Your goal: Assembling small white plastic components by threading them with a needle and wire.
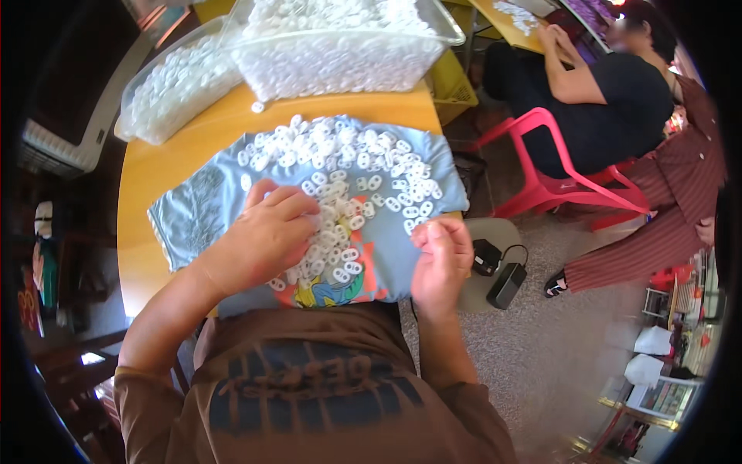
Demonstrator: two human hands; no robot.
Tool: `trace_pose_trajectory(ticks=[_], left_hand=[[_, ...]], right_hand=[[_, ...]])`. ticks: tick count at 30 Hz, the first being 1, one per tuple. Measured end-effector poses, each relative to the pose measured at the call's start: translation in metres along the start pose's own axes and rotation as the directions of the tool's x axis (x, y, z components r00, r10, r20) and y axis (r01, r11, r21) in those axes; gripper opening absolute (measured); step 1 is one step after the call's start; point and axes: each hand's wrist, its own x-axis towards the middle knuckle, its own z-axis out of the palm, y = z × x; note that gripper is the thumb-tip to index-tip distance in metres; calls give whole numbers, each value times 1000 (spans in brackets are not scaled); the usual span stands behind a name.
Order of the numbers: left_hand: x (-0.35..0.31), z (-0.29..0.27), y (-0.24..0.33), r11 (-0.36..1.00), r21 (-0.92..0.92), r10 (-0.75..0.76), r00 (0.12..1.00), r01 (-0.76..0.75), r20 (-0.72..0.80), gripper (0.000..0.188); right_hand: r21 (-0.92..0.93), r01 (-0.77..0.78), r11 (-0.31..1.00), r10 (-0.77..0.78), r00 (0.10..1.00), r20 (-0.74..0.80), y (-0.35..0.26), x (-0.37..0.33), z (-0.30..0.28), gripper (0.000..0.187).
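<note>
on a table (pixel 137 232), white pieces (pixel 325 141) are lying over blue cloth (pixel 390 249), the central pile (pixel 332 226) sitting just right of the nearer left hand (pixel 270 230), which is resting bent-fingered against it, grip hidden, while the right hand (pixel 443 259) is pressing fingertips together, any held piece unclear.

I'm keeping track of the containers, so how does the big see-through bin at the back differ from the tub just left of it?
The bin is clearly larger than the tub. The bin looks boxy, while the tub has a rounded near end. In this view the bin's long side runs across, whereas the tub lies diagonally. Both hold many small white pieces.
</note>
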Motion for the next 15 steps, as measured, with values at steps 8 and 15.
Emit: trace_pose_trajectory(ticks=[8,15], left_hand=[[-17,-1,3,988,-96,-131,986,122,-104,14],[-43,-16,22,567,-678,-640,768,468,-5,14]], right_hand=[[-60,10,998,-10,1000,6,0,-1,2,9],[-71,159,985,-156,986,53,-21,-8,30,8]])
